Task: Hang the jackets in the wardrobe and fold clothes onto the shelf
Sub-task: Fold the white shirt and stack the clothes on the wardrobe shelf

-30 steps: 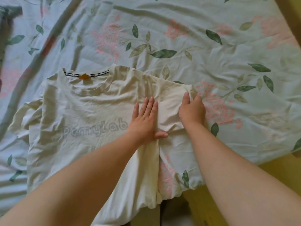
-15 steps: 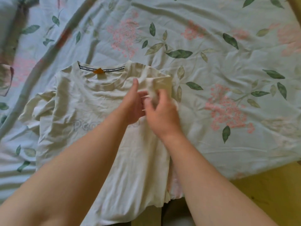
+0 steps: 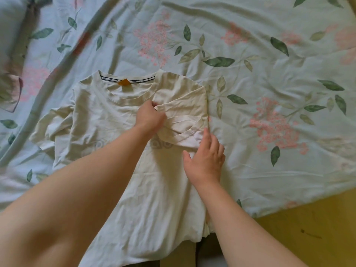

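Shirt [image 3: 107,120] lay face up on the sheet [image 3: 269,64], collar toward 12 o'clock, hem spilling over the bed edge at 6 o'clock. The 3 o'clock sleeve [image 3: 185,112] lay folded inward across the chest. The left hand [image 3: 149,117] pinched its tip with curled fingers, and the right hand [image 3: 207,160], fingers straight, pressed flat on its lower edge. Judged step: setting this side fold. Done well, the fold line would run straight from shoulder to hem, with creases smoothed outward before release. The 9 o'clock sleeve [image 3: 50,130] lay spread, not yet folded. Open sheet lay from 12 to 3 o'clock. The floor [image 3: 308,228] at 5 o'clock began just past the bed edge, so the hem likely needed drawing up.
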